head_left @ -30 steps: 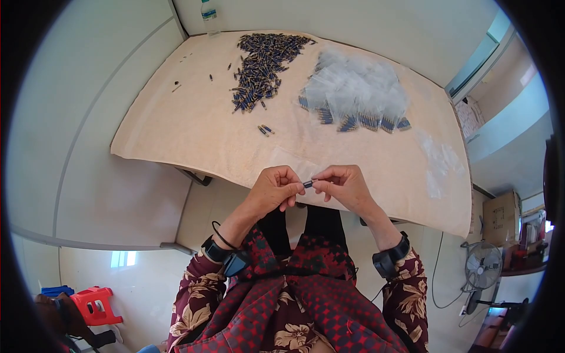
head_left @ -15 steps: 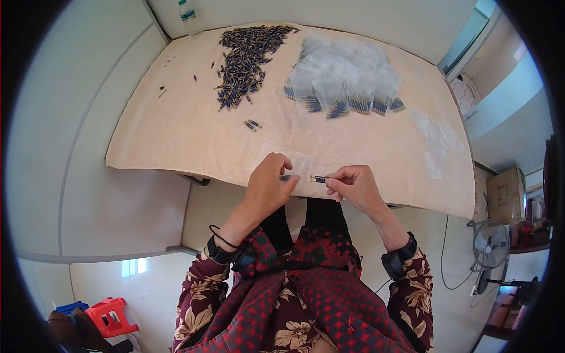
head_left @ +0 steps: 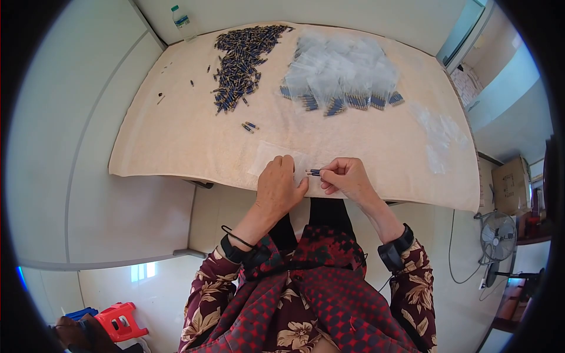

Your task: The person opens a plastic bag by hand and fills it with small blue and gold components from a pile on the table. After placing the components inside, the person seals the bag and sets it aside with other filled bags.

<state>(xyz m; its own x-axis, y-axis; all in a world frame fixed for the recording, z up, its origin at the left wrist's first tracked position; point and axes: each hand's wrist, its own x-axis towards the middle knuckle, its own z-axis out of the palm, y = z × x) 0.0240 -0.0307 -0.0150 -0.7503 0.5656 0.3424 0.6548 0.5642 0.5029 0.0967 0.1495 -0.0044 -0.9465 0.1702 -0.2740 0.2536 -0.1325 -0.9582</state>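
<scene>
My right hand pinches a couple of small dark blue pieces with brass-coloured ends. Just left of it, my left hand lies at the front edge over a clear plastic bag, its fingers curled and pressed together; what they hold is hidden. Two loose blue pieces rest on the cloth beyond my left hand. Farther back spreads a large pile of the same pieces. To its right are many clear bags with rows of pieces in them.
A cream cloth covers the table. Flat empty bags lie at the right. At the back left corner stands a water bottle. A fan, a cardboard box and a red stool are on the floor.
The pieces in my right hand have moved slightly left and away from me. My left hand has shifted a little, and the piece seen under it is now hidden. The whole view has moved slightly.
</scene>
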